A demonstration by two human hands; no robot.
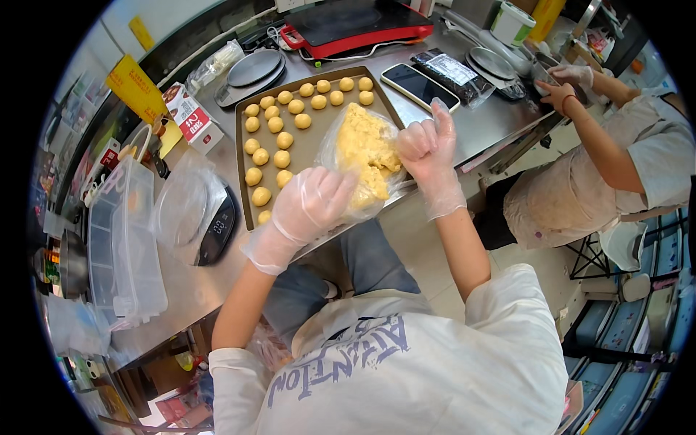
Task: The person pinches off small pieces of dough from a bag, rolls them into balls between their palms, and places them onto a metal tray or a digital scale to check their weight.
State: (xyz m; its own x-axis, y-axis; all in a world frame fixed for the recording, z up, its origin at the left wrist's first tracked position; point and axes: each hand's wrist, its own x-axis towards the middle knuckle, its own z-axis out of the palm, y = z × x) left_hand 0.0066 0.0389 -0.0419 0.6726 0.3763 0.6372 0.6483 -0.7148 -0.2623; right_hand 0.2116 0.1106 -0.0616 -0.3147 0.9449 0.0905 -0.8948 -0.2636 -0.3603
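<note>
Both hands wear clear plastic gloves. A large yellow dough mass (361, 138) lies in an opened clear plastic bag (328, 153) over the near right part of a baking tray (321, 136). My left hand (312, 204) is at the bag's near left side with its fingers bent and blurred; what it grips is hidden. Just right of the dough is my right hand (432, 147), raised, with most fingers curled and one digit pointing up. Whether it pinches any dough is unclear. Several dough balls (275, 124) sit in rows along the tray's left and far sides.
A digital scale (215, 225) under plastic film and a clear plastic box (128, 244) stand left. A smartphone (420, 87) lies beyond the tray's right corner, near a dark packet (451, 76). Behind is a red-edged electric griddle (356, 27). A co-worker (592, 141) handles a bowl at right.
</note>
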